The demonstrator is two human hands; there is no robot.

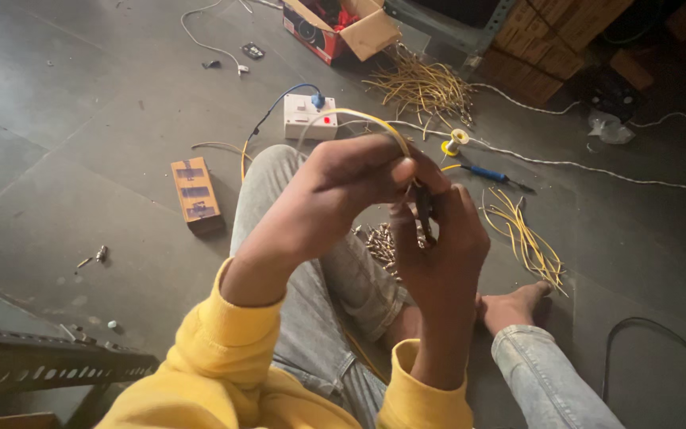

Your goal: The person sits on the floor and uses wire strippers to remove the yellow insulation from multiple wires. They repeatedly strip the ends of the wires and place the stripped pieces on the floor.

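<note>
Two hands (335,191), two cardboard boxes (196,195)

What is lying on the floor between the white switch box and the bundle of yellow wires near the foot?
In the head view, a small solder spool and a blue-handled tool lie between the white switch box and the yellow wires.

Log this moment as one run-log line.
left hand: pinches yellow wire | right hand: grips dark tool | seated on floor

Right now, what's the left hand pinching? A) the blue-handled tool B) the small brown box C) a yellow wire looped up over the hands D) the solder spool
C: the left hand pinches a yellow wire that arcs above both hands, while the solder spool, blue-handled tool and small brown box lie on the floor.
</note>
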